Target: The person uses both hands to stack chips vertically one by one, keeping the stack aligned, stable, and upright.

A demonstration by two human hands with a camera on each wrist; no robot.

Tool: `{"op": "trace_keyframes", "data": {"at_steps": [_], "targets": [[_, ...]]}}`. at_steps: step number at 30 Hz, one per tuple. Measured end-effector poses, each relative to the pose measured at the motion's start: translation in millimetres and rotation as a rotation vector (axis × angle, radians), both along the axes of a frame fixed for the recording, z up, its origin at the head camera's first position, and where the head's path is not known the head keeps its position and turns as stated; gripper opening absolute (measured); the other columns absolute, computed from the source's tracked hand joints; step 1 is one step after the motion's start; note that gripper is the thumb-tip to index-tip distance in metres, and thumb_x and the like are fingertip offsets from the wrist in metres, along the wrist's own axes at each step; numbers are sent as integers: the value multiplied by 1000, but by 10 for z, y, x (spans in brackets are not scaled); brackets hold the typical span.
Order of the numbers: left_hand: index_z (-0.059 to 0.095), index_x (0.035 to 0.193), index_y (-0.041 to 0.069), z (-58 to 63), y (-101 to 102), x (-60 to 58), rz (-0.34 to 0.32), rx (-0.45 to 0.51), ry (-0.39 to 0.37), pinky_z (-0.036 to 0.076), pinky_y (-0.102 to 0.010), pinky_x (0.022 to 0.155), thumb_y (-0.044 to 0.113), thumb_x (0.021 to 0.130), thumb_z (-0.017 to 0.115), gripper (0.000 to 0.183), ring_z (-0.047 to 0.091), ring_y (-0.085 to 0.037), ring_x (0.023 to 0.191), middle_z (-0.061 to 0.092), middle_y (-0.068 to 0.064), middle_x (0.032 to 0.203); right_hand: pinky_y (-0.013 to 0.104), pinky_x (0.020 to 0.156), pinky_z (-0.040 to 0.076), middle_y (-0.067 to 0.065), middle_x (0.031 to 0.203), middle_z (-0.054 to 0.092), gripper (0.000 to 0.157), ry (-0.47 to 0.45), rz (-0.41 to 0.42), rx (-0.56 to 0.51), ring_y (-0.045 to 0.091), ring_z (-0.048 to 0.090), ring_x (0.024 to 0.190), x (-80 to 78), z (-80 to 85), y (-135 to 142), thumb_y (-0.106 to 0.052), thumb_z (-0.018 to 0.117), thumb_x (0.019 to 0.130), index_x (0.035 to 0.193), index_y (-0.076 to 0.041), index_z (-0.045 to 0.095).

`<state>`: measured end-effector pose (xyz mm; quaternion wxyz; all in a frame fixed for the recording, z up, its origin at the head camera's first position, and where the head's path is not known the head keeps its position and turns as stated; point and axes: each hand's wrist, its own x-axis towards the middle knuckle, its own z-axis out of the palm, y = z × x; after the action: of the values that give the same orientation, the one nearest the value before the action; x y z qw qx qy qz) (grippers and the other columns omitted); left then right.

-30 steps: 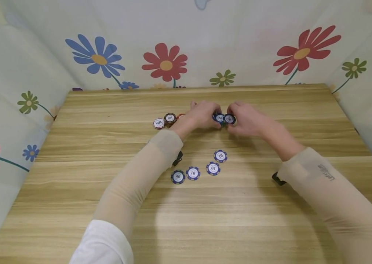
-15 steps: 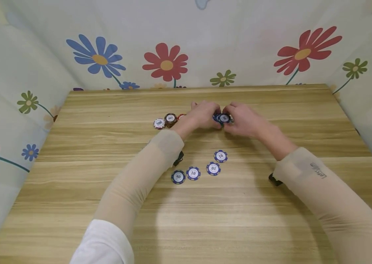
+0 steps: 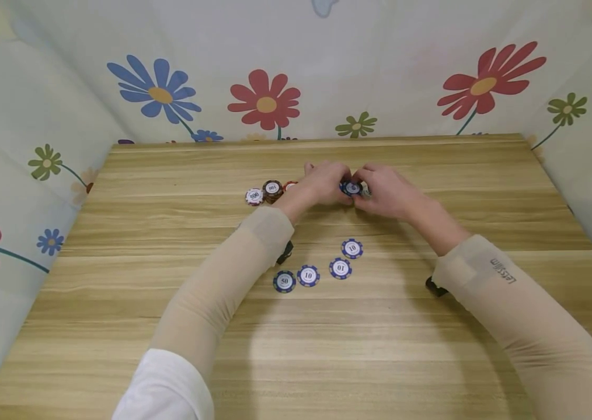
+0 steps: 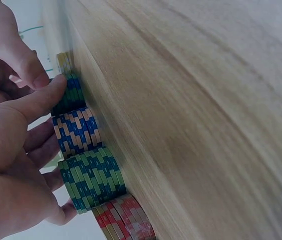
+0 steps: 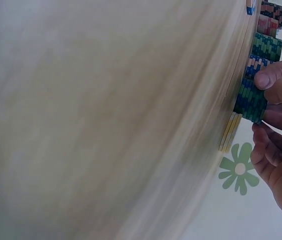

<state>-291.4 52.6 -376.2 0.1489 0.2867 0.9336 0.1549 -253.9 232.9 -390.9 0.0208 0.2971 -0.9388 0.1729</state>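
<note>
Both hands meet at a stack of dark blue-green poker chips (image 3: 351, 188) near the back of the table. My left hand (image 3: 326, 182) grips its left side; in the left wrist view the thumb lies along the stack's edge (image 4: 72, 97). My right hand (image 3: 386, 189) pinches at the stack's right side, fingers bent near the top. Left of this stack, largely under the left hand, stand a blue-and-peach chip stack (image 4: 78, 132), a green-and-blue one (image 4: 92, 180) and a red one (image 4: 126, 220). A low yellow-edged stack (image 5: 230, 132) stands beyond the dark one.
White 500 chips (image 3: 254, 197) and a brown stack marked 100 (image 3: 272, 188) end the row on the left. Nearer lie loose blue chips: a 50 (image 3: 284, 282) and three 10s, one being the rightmost chip (image 3: 352, 248). A flowered curtain (image 3: 306, 58) borders the wooden table (image 3: 327, 350).
My right hand has moved left, bringing its dark chips from beside the stack to over it, in line with the left hand's. The left hand has stayed in place.
</note>
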Motion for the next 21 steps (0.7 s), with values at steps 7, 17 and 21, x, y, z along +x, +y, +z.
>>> {"op": "trace_keyframes", "data": {"at_steps": [7, 17, 21], "targets": [[70, 122, 16, -6, -7, 4, -1, 8, 5, 27, -52, 100, 37, 88, 83, 42, 57, -16, 110, 69, 4, 118, 48, 80, 53, 22, 110, 66, 34, 6, 14, -9, 33, 65, 92, 6, -12, 16, -14, 77, 89, 113, 8, 67], [67, 126, 15, 11, -39, -3, -38, 3, -17, 27, -48, 98, 35, 86, 85, 47, 57, -16, 111, 68, 4, 120, 40, 70, 49, 14, 103, 71, 31, -27, 19, -71, 24, 61, 79, -8, -20, 50, -14, 79, 90, 113, 3, 68], [61, 137, 13, 36, -66, 8, -66, -9, -25, 26, -49, 102, 34, 86, 85, 61, 53, -18, 123, 62, 1, 134, 40, 68, 48, 11, 99, 71, 32, -55, -4, -80, 23, 60, 77, -12, -8, 68, -14, 80, 89, 114, 1, 69]]}}
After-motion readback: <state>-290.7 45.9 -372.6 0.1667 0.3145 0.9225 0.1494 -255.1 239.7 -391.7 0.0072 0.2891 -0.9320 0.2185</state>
